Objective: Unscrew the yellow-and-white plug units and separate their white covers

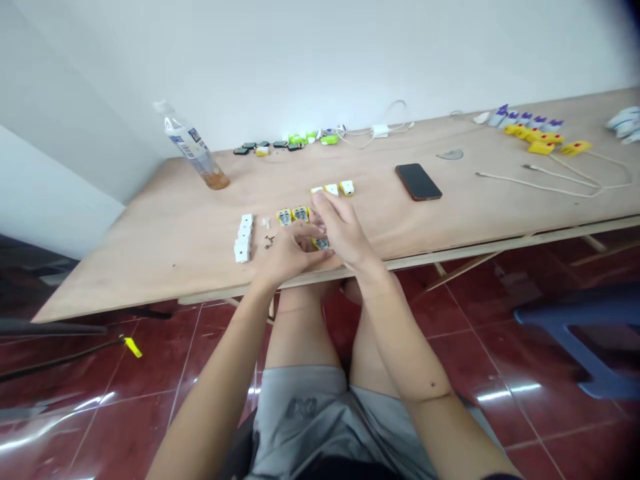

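At the table's front edge, my left hand (pixel 289 255) curls its thumb and fingers around a small yellow-edged casing (pixel 321 244) with a grey inside, which is partly covered. Just above it is my right hand (pixel 346 230), its fingers closed; whatever they hold is hidden. Two similar open casings, one a yellow casing (pixel 285 217) and beside it another yellow casing (pixel 301 213), lie just beyond my left hand. Behind my right hand sit three white-and-yellow pieces (pixel 347 188) in a row. Left of my left hand are a row of white covers (pixel 243 238) and some small dark screws (pixel 269 242).
A bottle (pixel 200 157) leans at the back left of the wooden table (pixel 165 247). Green and dark small parts (pixel 303 139) lie along the wall. A phone (pixel 419 182) rests to the right, with white cables (pixel 565 190) and yellow parts (pixel 540 140) farther right.
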Available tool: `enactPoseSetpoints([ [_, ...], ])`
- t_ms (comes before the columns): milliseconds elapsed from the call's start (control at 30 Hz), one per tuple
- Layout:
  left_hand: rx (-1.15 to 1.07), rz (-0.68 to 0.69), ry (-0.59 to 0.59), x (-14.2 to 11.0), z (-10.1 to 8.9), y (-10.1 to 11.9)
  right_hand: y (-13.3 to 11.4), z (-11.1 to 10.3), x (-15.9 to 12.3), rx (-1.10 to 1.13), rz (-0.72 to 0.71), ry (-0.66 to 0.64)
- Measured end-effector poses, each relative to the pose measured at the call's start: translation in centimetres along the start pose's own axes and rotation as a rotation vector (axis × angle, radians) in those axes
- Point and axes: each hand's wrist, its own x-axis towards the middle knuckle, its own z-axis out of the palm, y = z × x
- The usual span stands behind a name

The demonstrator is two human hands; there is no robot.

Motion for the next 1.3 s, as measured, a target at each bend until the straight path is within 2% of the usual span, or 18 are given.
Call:
enactPoseSetpoints([
  [267,0.05,0.095,-0.026,0.1,0.1,-1.2,-2.0,-1.6,2.0,0.071,0.291,-0.28],
  [333,0.039,0.119,-0.005,0.2,0.2,-1.4,-2.1,-2.2,2.9,0.002,0.294,-0.273],
  [400,0.042,0.127,0.021,0.2,0.3,-1.5,-2.5,-3.1,3.9,-0.22,0.214,-0.283],
  [533,0.07,0.099,0.023,0.2,0.4,-1.3,-4.6,-5.1,5.2,-0.844,0.015,-0.421],
  [600,0.076,0.095,0.02,0.0,0.4,-1.2,-6.1,-5.9,5.8,-1.005,0.02,-0.468],
  [667,0.092,0.099,0.033,0.0,0.4,-1.1,-7.5,-6.3,6.5,-1.078,0.093,-0.608],
  [733,0.096,0.12,0.042,0.0,0.4,-1.3,-8.2,-6.3,7.2,-1.065,0.164,-0.744],
  [800,0.077,0.158,0.026,0.2,0.5,-1.6,-8.3,-6.2,7.8,-0.988,0.183,-0.776],
  [967,0.03,0.19,0.018,0.6,0.7,-2.3,-7.4,-5.8,7.9,-0.947,0.121,-0.744],
  [1100,0.065,0.166,0.015,0.7,0.7,-2.2,-7.1,-5.3,7.4,-0.866,0.181,-0.595],
  [1133,0.068,0.162,0.016,0.7,0.7,-2.1,-7.2,-5.2,7.3,-0.865,0.176,-0.612],
  [1300,0.068,0.165,0.01,0.6,0.5,-1.9,-7.5,-4.5,7.3,-0.963,0.073,-0.866],
])
